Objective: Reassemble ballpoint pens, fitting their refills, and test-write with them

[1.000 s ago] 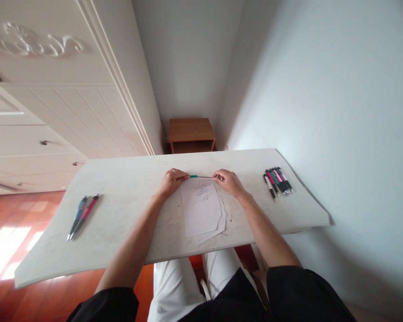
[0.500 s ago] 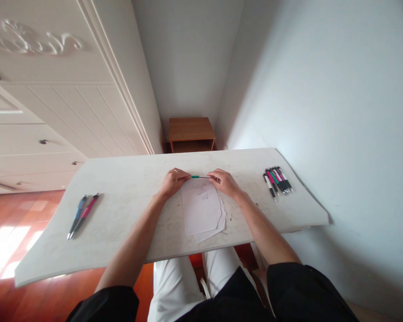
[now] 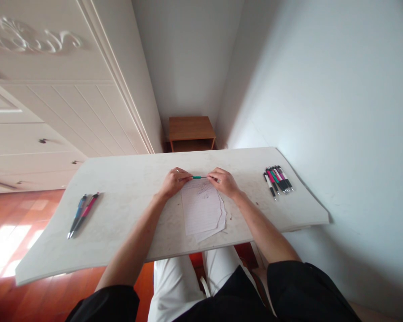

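Note:
My left hand (image 3: 175,181) pinches one end of a green pen barrel (image 3: 196,177) above the top edge of some lined paper (image 3: 201,210). From the barrel's right end a thin dark ink refill (image 3: 203,177) sticks out, and the fingers of my right hand (image 3: 222,181) are closed on its far end. Barrel and refill lie in one line, level between both hands. Scribbled ink marks cover the upper part of the top sheet, whose right edge is torn. Fingertips hide both ends of the pen parts.
Two pens, one blue (image 3: 77,216) and one pink (image 3: 86,214), lie at the table's left. A row of several pens (image 3: 278,180) lies at the right. The white table (image 3: 127,179) meets a wall on its right. Beyond it stands a small wooden stand (image 3: 192,129).
The bare stretch of refill between barrel and right hand looks shorter. My left hand and the green barrel have shifted slightly right; the right hand has barely moved.

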The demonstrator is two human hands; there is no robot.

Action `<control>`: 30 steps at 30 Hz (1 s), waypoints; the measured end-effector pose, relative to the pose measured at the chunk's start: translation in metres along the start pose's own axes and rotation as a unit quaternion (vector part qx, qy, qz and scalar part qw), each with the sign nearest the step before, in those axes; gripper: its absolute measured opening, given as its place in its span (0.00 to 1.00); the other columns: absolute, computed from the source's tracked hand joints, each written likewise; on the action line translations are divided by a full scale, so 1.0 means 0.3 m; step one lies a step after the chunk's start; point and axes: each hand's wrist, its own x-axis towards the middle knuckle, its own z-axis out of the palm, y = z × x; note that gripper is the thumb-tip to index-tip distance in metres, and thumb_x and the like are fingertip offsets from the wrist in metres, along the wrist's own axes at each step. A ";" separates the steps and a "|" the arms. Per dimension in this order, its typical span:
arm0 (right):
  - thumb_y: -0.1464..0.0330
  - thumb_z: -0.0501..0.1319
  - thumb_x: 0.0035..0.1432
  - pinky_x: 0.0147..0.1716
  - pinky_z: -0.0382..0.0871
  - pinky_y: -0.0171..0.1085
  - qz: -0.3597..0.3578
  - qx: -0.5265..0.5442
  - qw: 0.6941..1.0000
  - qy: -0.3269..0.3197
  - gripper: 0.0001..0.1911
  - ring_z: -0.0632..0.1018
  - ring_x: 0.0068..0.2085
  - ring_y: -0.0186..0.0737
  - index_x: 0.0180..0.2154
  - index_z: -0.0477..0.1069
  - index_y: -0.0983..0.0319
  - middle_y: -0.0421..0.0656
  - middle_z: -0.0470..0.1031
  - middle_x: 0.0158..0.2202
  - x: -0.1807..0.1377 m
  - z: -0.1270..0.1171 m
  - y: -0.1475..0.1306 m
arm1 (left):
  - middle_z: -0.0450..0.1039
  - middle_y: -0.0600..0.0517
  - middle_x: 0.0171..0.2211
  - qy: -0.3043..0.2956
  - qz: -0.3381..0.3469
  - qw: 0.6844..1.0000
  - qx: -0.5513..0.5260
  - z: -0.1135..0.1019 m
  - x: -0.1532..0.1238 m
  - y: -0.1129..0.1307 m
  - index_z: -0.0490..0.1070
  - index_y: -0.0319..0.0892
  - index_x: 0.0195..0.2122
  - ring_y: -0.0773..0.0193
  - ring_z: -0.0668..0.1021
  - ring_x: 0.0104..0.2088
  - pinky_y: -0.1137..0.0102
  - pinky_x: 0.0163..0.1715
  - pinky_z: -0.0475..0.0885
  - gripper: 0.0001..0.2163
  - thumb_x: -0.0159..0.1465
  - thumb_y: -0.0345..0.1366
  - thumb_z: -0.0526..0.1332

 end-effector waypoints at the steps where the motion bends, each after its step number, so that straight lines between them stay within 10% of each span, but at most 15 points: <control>1: 0.71 0.60 0.61 0.33 0.67 0.34 0.001 0.000 1.000 0.005 0.08 0.74 0.31 0.36 0.36 0.79 0.60 0.44 0.76 0.33 0.000 0.001 -0.001 | 0.81 0.49 0.34 0.001 -0.005 1.000 -0.003 0.000 0.000 0.003 0.82 0.45 0.37 0.58 0.79 0.39 0.65 0.42 0.74 0.10 0.64 0.41 0.61; 30: 0.68 0.59 0.62 0.35 0.70 0.36 0.001 0.063 0.998 0.018 0.08 0.74 0.31 0.37 0.36 0.78 0.60 0.44 0.76 0.33 0.003 0.022 0.006 | 0.80 0.49 0.34 0.031 -0.051 0.997 -0.045 -0.005 0.001 0.024 0.82 0.46 0.36 0.58 0.79 0.38 0.66 0.42 0.75 0.11 0.62 0.44 0.63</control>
